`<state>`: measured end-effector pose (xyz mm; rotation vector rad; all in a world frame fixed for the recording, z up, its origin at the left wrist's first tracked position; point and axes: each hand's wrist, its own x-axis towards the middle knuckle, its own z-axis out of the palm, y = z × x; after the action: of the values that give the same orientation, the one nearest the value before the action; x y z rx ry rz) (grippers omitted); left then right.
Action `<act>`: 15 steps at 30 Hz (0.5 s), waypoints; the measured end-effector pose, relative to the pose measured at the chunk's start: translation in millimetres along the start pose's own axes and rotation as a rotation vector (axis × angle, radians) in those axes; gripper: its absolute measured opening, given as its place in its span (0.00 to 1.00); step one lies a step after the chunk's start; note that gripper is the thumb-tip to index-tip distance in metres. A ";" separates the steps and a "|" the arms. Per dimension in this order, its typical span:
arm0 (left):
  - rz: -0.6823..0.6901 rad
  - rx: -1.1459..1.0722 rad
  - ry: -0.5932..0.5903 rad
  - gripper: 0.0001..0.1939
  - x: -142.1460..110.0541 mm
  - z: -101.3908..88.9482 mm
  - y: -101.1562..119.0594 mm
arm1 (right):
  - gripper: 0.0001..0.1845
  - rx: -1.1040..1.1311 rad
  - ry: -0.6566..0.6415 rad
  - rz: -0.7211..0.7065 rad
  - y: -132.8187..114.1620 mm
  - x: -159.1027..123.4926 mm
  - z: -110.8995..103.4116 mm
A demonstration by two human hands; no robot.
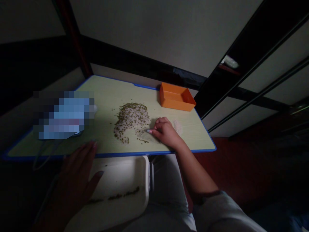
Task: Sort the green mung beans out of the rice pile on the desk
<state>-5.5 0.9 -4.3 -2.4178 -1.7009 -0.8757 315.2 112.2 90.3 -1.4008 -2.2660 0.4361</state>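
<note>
Small green and white grains [132, 117] are heaped on the middle of the pale tabletop [103, 96]. Beside them, the right hand [164, 130] is curled narrow, its hold unclear; the left hand [80, 170] is opened by the near edge.

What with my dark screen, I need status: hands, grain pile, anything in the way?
Left hand open by tabletop's near edge. Right hand low beside mixed green-and-pale grain pile, grip unclear. Orange box beyond, not between them.

Grey sleeve [225, 209] ending near the elbow, pale grey trousers [167, 182], light-coloured fingernails [150, 131]
</note>
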 end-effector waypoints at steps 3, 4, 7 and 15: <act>-0.005 0.011 0.007 0.36 -0.1 1.1 -1.3 | 0.15 0.029 -0.003 -0.018 -1.1 1.5 1.7; -0.008 0.013 0.010 0.36 0.1 1.3 -1.5 | 0.15 0.037 -0.004 -0.025 -1.2 1.9 2.1; -0.009 0.017 0.010 0.36 0.9 1.3 -1.7 | 0.15 0.046 -0.013 -0.036 -1.8 2.8 2.7; -0.036 0.003 -0.037 0.36 1.8 -0.5 1.5 | 0.16 0.079 0.028 -0.025 2.5 -2.5 -7.9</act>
<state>-4.0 1.7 -2.7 -2.4234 -1.7617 -0.8372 322.2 111.3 95.4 -1.3301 -2.2167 0.4897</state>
